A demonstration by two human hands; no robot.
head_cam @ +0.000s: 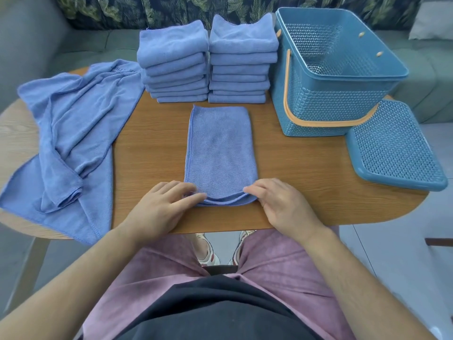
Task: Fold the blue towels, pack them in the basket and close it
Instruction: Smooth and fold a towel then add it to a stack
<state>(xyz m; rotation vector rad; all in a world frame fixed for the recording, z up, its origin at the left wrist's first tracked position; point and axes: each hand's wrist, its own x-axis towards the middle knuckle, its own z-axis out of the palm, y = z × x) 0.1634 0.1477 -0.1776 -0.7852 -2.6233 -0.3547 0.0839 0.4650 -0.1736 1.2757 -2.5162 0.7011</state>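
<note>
Right hand (279, 202)'s thumb is tucked out of sight, but it and the left hand (161, 207) both pinch the near corners of the fuzzy doubled towel (219, 148) at the table (152, 148)'s front edge. Folded stacks (208, 67) sit at the far edge. The perforated plastic basket (326, 99) is far right, with its lid (394, 146) off beside it. Loose towels (68, 133) spill over the left edge.

Towel (220, 153): on table (152, 148), near end between my left fingers (186, 192) and right fingers (255, 190).
Stacks (174, 62): two, beyond towel.
Basket (318, 101): right of stacks.
Lid (394, 146): before basket, right of fingers.
Heap (66, 133): left of fingers.
</note>
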